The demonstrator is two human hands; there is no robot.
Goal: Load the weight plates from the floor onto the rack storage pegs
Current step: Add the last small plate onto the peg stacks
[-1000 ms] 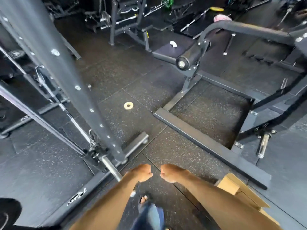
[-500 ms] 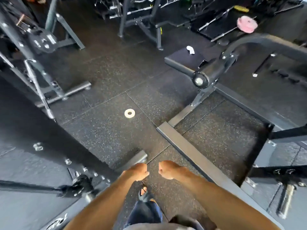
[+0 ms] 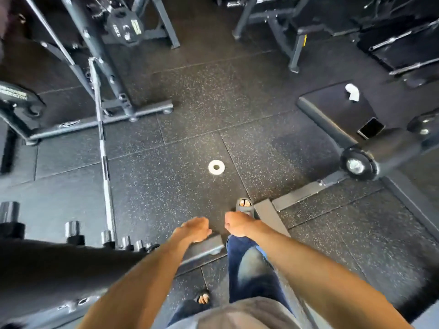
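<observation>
Lying flat on the speckled rubber floor [image 3: 190,91], a small white ring-shaped weight plate [image 3: 216,167] sits ahead of the person. The left grip [image 3: 193,229] and right grip [image 3: 237,224] are each curled together on nothing — side by side. A round black plate [image 3: 124,28] hangs on the steel rack [image 3: 147,110] far left — short chrome pegs [image 3: 72,229] stand lower left.
</observation>
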